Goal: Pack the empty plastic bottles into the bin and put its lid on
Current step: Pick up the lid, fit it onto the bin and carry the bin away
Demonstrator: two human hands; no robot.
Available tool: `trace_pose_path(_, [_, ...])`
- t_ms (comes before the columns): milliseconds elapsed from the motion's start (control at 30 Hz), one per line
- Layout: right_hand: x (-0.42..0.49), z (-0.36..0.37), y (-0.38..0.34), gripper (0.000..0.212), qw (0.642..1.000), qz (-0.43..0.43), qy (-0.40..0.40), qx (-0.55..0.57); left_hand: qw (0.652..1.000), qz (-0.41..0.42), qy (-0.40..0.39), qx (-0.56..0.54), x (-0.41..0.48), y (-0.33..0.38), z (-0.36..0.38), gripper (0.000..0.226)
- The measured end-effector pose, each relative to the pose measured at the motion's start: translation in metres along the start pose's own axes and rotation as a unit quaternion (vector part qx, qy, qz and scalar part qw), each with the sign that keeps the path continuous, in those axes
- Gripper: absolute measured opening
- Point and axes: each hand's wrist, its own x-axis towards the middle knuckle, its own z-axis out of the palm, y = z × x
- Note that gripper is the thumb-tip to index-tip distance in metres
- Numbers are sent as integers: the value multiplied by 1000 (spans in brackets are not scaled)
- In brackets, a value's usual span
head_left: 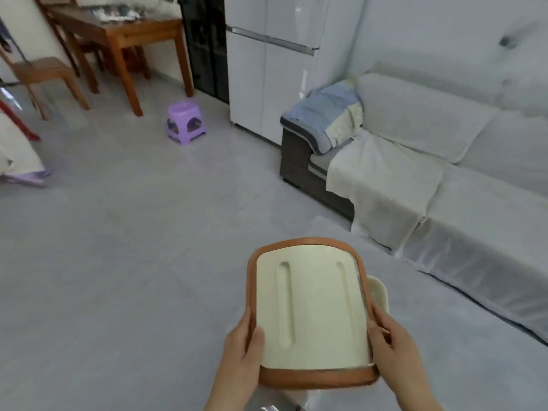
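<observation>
I hold a flat lid (311,312), cream in the middle with an orange-brown rim and two long grooves, in front of me over the floor. My left hand (241,345) grips its left edge with the thumb on top. My right hand (391,342) grips its right edge. A cream part of the bin (378,295) shows just past the lid's right side; the rest of it is hidden under the lid. No bottles are visible.
A covered light sofa (444,185) runs along the right. A white fridge (267,69) stands at the back, a purple stool (185,121) on the grey floor, and a wooden table (118,34) with a chair (44,75) at the back left.
</observation>
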Motion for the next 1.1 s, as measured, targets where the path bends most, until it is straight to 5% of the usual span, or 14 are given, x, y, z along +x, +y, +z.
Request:
trace_pose_path(267, [63, -24, 97, 47, 988, 151, -5, -26, 982, -72, -117, 132, 86, 4, 110, 46])
trace_pose_path(1100, [100, 7, 145, 45, 975, 218, -11, -52, 957, -168, -168, 165, 139, -58, 148, 47])
